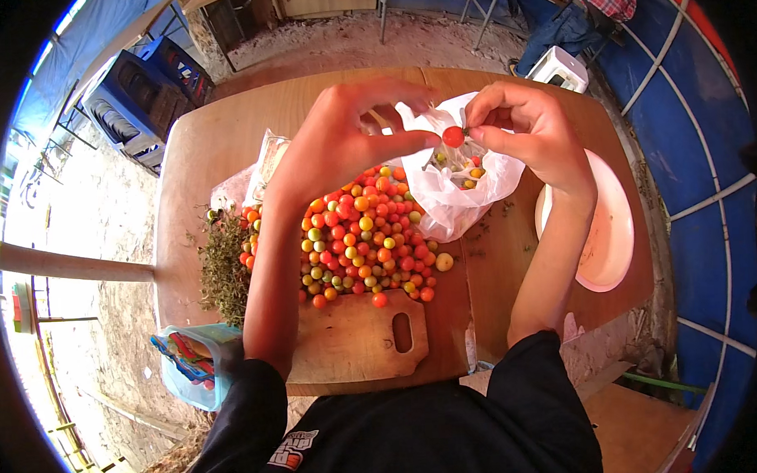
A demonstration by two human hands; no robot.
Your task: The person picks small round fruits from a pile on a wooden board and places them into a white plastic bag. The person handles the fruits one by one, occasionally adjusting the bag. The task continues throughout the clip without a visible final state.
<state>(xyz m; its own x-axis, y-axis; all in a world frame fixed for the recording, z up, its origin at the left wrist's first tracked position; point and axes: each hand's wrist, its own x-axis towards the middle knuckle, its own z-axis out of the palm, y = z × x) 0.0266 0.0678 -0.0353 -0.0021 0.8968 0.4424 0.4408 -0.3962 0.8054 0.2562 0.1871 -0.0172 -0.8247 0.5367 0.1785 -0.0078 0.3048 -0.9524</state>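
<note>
Over a white plastic bag (443, 203), my right hand (518, 122) pinches the green stem end of a small red cherry tomato (453, 137). My left hand (375, 127) has its fingers spread, the thumb tip close against the tomato's left side; whether it touches cannot be told. Red, yellow and green tomatoes show inside the bag's mouth. Left of the bag lies a large heap of loose cherry tomatoes (360, 237), red, orange, yellow and green. A pile of green stems and calyxes (224, 267) sits at the heap's left, partly behind my left forearm.
A wooden cutting board (351, 340) lies at the table's near edge. A white oval basin (609, 228) stands at the right, partly behind my right forearm. A light-blue container (195, 368) is at the lower left. Blue plastic stools (133, 101) and a seated person (571, 23) are beyond the table.
</note>
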